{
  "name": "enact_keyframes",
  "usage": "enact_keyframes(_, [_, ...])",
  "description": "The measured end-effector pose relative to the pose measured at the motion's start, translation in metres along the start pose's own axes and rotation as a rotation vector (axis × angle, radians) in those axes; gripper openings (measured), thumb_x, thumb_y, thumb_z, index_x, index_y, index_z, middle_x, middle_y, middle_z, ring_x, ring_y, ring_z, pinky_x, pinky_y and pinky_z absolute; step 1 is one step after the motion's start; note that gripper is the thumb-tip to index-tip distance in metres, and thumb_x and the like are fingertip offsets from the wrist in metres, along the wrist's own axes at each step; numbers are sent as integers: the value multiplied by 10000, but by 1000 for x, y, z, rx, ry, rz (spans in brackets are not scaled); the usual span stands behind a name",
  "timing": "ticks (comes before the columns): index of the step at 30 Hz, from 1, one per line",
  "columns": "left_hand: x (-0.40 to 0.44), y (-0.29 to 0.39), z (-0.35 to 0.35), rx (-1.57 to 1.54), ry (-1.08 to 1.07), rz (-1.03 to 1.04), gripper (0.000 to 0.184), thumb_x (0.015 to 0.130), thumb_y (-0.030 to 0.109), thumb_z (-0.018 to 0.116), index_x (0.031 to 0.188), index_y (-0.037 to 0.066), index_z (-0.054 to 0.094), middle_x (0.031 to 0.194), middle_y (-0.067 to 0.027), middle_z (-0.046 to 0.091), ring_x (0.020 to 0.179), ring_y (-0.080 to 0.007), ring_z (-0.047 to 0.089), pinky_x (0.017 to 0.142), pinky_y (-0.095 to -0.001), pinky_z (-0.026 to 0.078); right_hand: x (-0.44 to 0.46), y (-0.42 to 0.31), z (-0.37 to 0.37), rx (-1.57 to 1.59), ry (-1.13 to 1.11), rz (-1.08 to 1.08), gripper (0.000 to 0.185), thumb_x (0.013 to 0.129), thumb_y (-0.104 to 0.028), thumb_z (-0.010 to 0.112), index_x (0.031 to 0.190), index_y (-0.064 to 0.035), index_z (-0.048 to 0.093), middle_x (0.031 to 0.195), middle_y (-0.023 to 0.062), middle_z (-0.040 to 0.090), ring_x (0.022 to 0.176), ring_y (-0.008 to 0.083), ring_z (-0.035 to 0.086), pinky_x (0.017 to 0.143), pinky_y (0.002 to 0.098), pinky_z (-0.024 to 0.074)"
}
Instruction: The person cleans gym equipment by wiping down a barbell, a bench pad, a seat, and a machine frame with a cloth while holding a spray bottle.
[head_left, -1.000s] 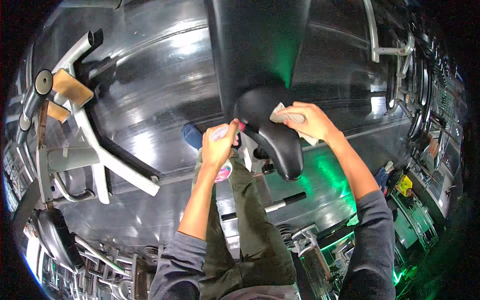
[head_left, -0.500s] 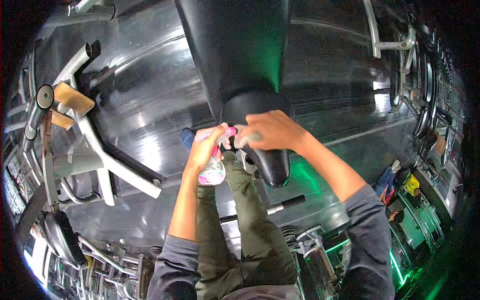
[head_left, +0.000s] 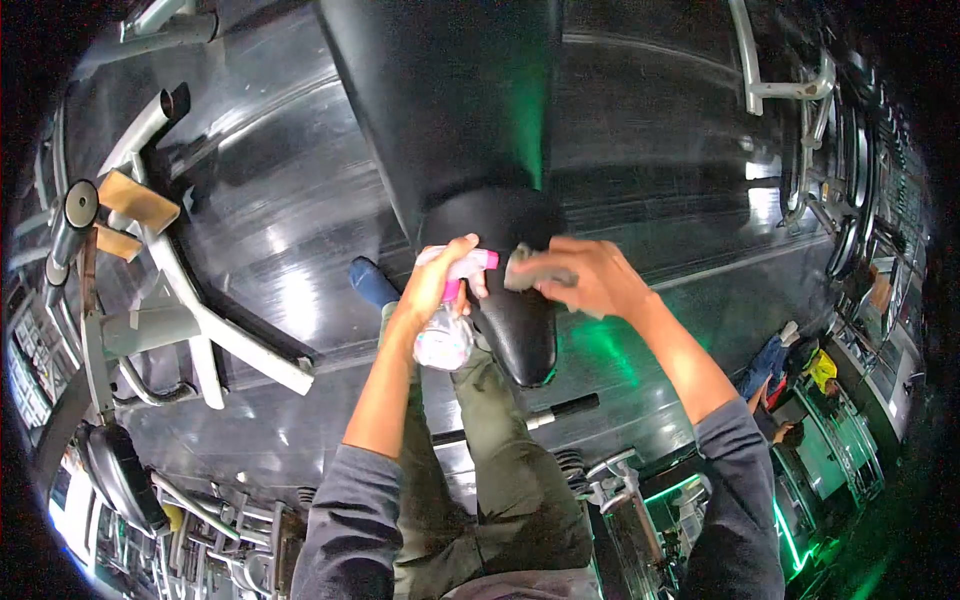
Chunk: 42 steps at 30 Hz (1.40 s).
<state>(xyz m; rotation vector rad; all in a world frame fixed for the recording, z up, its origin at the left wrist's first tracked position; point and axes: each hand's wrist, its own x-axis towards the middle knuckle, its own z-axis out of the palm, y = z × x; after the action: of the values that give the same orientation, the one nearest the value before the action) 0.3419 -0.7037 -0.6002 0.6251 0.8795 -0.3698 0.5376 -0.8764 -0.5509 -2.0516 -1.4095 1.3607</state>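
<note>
My left hand (head_left: 437, 279) is wrapped round a clear spray bottle (head_left: 443, 340) with a pink and white trigger head, its nozzle pointing right. My right hand (head_left: 590, 279), slightly blurred, pinches a pale cloth (head_left: 522, 268) close to that nozzle. Both hands are over the narrow end of a black padded seat (head_left: 518, 325). Behind it, the wide black backrest (head_left: 450, 90) extends to the top of the view. My fingers partly hide the cloth and the bottle's neck.
A grey metal machine frame (head_left: 185, 285) with a tan pad (head_left: 140, 203) stands at left. A metal bar with black grips (head_left: 560, 411) lies past my legs. More gym equipment (head_left: 800, 150) lines the right side. Another person (head_left: 768, 372) is at the far right.
My right hand moved left from the seat's right side with the cloth, then slightly right again. The spray bottle has become more visible and its head has turned rightward. The seat has shifted left in view.
</note>
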Motion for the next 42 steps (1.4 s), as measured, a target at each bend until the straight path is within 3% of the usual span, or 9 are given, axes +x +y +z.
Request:
enact_keyframes(5, [8,2,-13,-27,-13,-30,548,938,477,535,787,-36,655,635,-180,655,317,-216,478,394,-340,465,37,61,14,66,362,169,309,847,-256,710,1151,-207,711,937,100,650,854,331,652,743,402,519])
enact_keyframes(8, [8,4,-20,36,-1,-89,573,936,490,522,748,-37,642,635,-196,653,322,-231,484,408,-352,477,20,34,14,53,321,98,302,847,-318,715,1133,-219,706,977,105,661,875,356,660,746,432,544])
enact_keyframes(12, [9,7,-24,21,27,-144,605,935,515,493,733,-38,633,633,-200,652,333,-246,500,418,-362,488,-22,15,35,212,275,-18,377,789,-145,753,1159,-210,714,853,93,603,745,299,610,701,396,517])
enact_keyframes(15, [12,0,-24,0,86,-131,653,922,579,481,726,-30,607,588,-203,623,302,-248,475,335,-357,440,-11,59,45,131,496,61,346,825,-150,730,1169,-171,709,949,107,669,837,245,674,715,369,531])
enact_keyframes(16, [12,0,-24,6,85,-133,653,922,579,481,726,-30,607,588,-203,623,302,-248,475,335,-357,440,0,71,37,197,415,273,371,875,-332,704,1209,-171,683,1044,121,688,937,330,678,791,419,528])
enact_keyframes(21, [11,6,-22,62,114,-151,689,919,607,452,696,-27,601,577,-197,620,299,-254,470,346,-352,446,37,102,56,518,467,546,398,934,-403,640,1185,-96,676,1106,164,687,943,323,688,830,408,519])
enact_keyframes(26, [15,-2,-35,-47,55,-179,623,934,554,488,759,-29,620,589,-202,631,325,-241,496,395,-371,492,-8,52,102,525,860,368,383,950,-319,645,1203,-32,647,1106,170,689,1017,309,670,893,398,502])
enact_keyframes(36, [18,-4,-39,-77,43,-180,635,930,565,476,764,-31,618,603,-209,632,325,-252,500,390,-373,490,26,56,96,1032,918,704,427,1005,-355,522,1223,2,605,1127,169,655,1042,273,616,937,355,446])
enact_keyframes(42, [15,3,-31,-31,54,-147,637,930,560,473,767,-37,626,613,-203,635,339,-243,498,408,-370,492,-25,-4,123,449,840,386,302,950,-230,628,1196,-54,638,1022,128,602,930,226,594,813,333,468])
